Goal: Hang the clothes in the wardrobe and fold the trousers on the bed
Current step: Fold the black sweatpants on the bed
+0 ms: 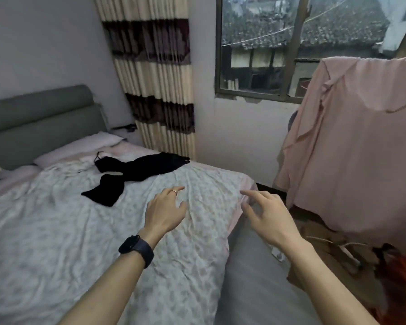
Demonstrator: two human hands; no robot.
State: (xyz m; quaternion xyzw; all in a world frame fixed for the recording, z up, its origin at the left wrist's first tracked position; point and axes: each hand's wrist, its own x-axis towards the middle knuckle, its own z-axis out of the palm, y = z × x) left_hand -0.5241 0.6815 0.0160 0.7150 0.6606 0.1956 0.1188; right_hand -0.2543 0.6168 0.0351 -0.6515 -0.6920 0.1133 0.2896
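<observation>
Black crumpled knit garment (pixel 136 171), probably the trousers, lies alone on the floral-sheeted bed (pixel 45 231), beyond both hands. The left hand (pixel 165 212) and right hand (pixel 267 216) hover over the sheet, fingers (pixel 251 194) loosely spread, holding nothing. I judge the step to be reaching for it; the next move calls for leaning forward and grasping. One pale pink draped garment (pixel 361 148) hangs at the right.
</observation>
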